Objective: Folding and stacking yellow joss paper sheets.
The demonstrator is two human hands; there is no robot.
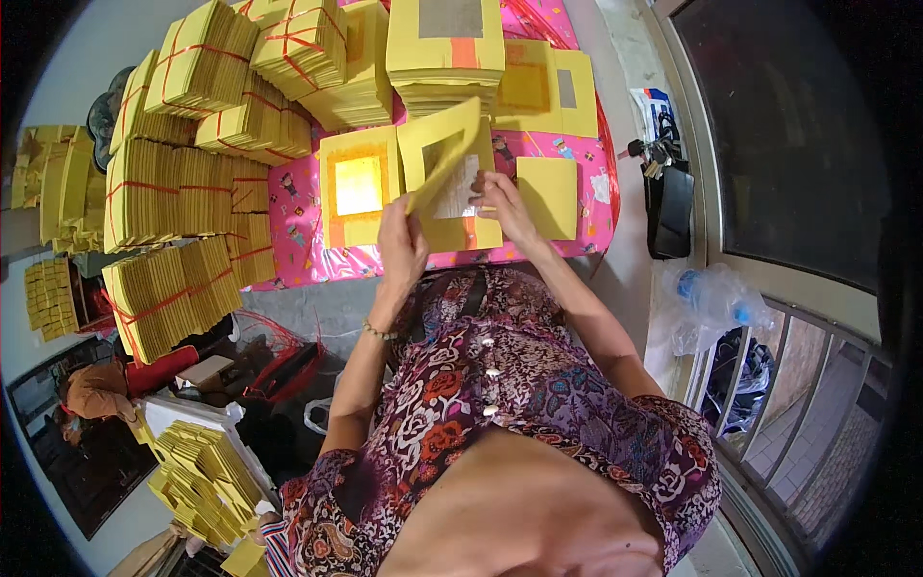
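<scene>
So the biggest thing here is the table with the pink patterned cloth (296, 210), and it's carrying a whole load of yellow paper. Tied yellow bundles (154, 197) are filling the left side, with red string running around them. A tall yellow stack (445, 53) is standing at the far middle, showing a silver patch and an orange strip on its top sheet. Nearer the person, a silver-patched yellow sheet (486, 234) is lying right under the hands. Just left of it, a gold-square sheet (359, 188) is lying flat, orange smudging all round the square. To the right, a plain yellow piece (546, 197) is sitting near the table's edge. The lifted yellow sheet (455, 152) is tilting up over the silver-patched one, partly covering it. The left hand (402, 238) is pinching its near left corner, thumb and fingers closed tight. The right hand (507, 207) is hovering at or touching the silver patch, fingers loosely bent; can't tell whether they're gripping anything. A beaded bracelet (380, 332) is circling the left wrist.
</scene>
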